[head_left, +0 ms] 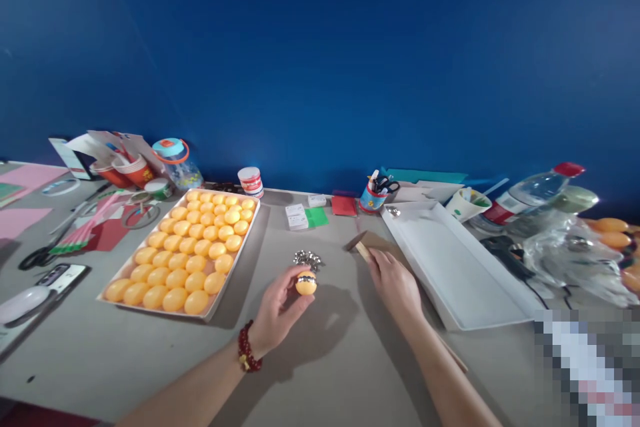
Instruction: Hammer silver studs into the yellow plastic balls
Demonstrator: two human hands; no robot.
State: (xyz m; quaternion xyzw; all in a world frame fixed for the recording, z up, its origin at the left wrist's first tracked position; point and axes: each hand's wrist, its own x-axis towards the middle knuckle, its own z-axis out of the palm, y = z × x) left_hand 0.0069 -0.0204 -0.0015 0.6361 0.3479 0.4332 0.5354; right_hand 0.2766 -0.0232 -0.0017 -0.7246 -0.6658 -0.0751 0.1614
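My left hand [281,307], with a red beaded bracelet on its wrist, pinches an orange ping-pong ball [307,286] between thumb and fingers. A band of shiny silver pieces runs across the ball. Just behind it on the table lies a small heap of shiny silver bits [309,259], too small to name surely. My right hand [395,283] is closed on the pale edge of a flat brown piece that looks like cardboard [385,241]. Part of that piece is hidden under the hand and forearm. To the left, a shallow white box [214,310] holds rows of orange balls.
A long white tray [465,267] stands at right, beside a plastic bottle [530,197] and clear bag [575,253]. At the back are small white boxes [297,217], a pen cup [373,199] and a round tub [251,182]. Scissors [37,257] lie far left.
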